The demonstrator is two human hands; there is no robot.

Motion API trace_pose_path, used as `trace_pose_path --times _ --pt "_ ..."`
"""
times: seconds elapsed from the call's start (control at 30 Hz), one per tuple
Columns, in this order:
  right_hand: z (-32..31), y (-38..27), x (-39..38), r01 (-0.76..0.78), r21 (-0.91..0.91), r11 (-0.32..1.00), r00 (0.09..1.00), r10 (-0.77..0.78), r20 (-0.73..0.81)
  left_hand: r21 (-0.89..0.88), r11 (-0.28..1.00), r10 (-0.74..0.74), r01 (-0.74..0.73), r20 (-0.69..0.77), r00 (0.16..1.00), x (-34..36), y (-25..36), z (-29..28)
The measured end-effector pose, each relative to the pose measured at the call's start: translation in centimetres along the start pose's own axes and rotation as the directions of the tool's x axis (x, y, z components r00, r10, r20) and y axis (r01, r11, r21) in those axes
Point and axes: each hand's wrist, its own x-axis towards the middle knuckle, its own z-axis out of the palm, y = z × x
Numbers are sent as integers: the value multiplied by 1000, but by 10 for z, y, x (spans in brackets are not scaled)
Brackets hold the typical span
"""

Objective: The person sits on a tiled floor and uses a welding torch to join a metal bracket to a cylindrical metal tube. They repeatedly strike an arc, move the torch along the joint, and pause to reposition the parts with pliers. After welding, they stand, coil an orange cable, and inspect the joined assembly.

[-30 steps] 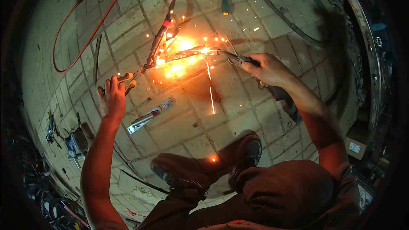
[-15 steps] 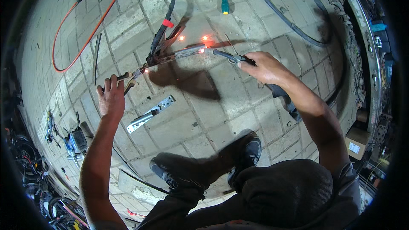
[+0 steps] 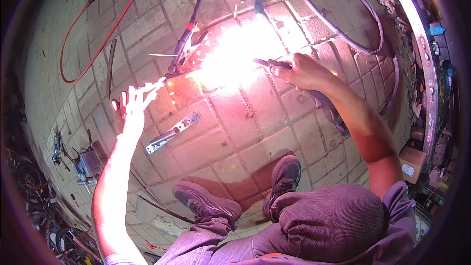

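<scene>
My left hand [image 3: 126, 110] is wrapped round the handles of a pair of pliers [image 3: 155, 87], whose jaws meet the left end of a metal bar [image 3: 182, 74]. A clamp [image 3: 186, 51] with a red-banded cable stands at that same end. My right hand [image 3: 308, 72] grips a welding electrode holder [image 3: 275, 65] pointing left into a blinding white arc [image 3: 240, 51]. Glare hides the electrode tip and most of the bar, and sparks fly around it. Nearer to me, a shiny metal bracket with a rod across it [image 3: 173, 132] lies on the paving.
A dark cable [image 3: 324, 19] loops across the far side, near a screwdriver [image 3: 258, 5]. An orange cable [image 3: 113, 32] curves at far left. My shoes [image 3: 208, 200] rest on the paving below. A metal rail [image 3: 426, 54] and a cardboard box [image 3: 412, 162] line the right side.
A bright arc has flared up at the bar where small red glowing spots were, lighting everything pinkish and throwing sparks. Both hands stay in nearly the same places.
</scene>
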Motion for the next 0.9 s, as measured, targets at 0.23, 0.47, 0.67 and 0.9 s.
trace_pose_path --times 0.23,0.47,0.67,0.9 --pt "-3 -3 -2 27 51 998 999 -28 15 -39 999 -19 16 -70 997 1 1 5" --pt "-4 3 -11 -115 176 978 989 96 112 -38 999 -1 0 -37 999 -2 -4 13" --pt "2 12 -7 70 33 997 998 -70 -1 -43 999 0 -1 -31 1000 2 -1 4" --pt "5 6 -6 51 -11 999 998 -52 -26 -39 999 15 -16 -38 999 3 1 4"
